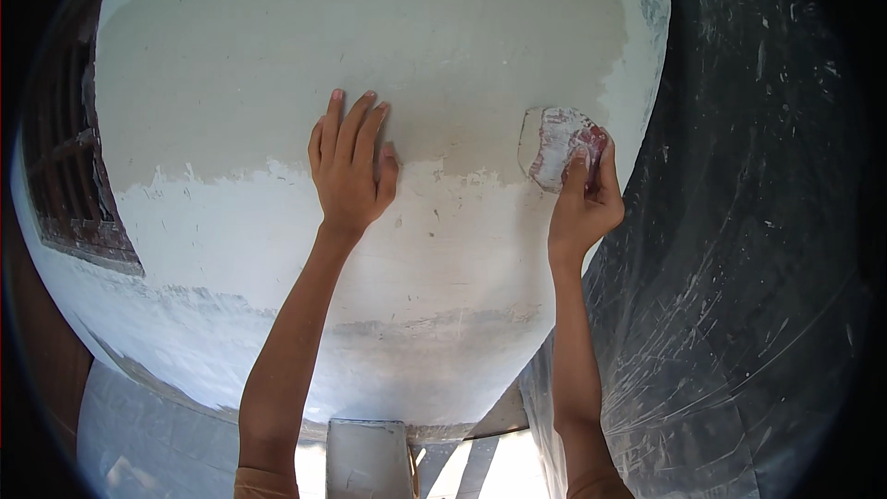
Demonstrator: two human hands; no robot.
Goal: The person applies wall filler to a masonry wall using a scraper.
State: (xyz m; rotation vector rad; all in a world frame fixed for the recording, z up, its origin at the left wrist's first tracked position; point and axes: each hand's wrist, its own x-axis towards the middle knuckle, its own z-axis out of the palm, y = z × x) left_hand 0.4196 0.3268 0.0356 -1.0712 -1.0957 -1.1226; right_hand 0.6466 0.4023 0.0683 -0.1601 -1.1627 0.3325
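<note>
Our forearms point(294, 342) are crossing lower centre, left grip point(350, 166) resting unclenched, right grip point(589, 205) clamping the scraper point(556, 145), ideally pressing the wall point(453, 249) evenly.

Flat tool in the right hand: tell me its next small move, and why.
Probably a light pass with the smeared flat tool along the ragged lower edge of the grey patch: the right hand holds the tool close to that edge, which meets the white area below unevenly.
</note>
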